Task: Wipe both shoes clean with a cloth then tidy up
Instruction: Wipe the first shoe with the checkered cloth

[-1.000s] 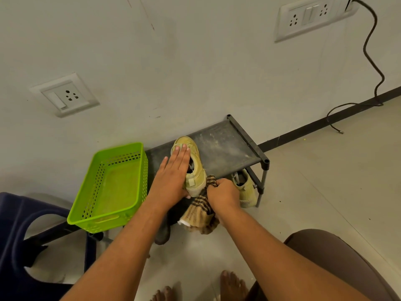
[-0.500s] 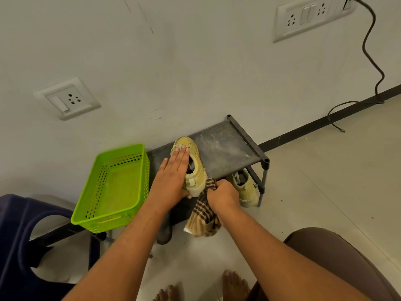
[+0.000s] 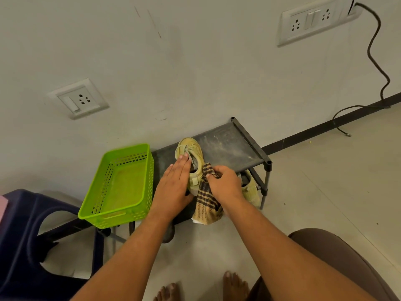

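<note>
Shoe: one shoe lies on top of the rack, toe pointing to 12 o'clock, heel at the front edge.
Left hand: the left hand lies flat on the shoe with straight fingers, pressing it down and gripping nothing. It has slid back toward 6 o'clock, so the toe now shows.
Right hand: the right hand is curled round the bunched cloth. It has crept up from the heel along the shoe's 3 o'clock flank.
Cloth: its top touches the shoe's side and the rest hangs over the rack's edge.
Second shoe: the second shoe is at 4 o'clock of the first, on the lower shelf, partly hidden.
Basket: the basket sits at 9 o'clock, touching the rack.
Meaning: I'd say the first shoe is mid-wipe, with its heel probably covered. The other shoe and the tidying remain.
</note>
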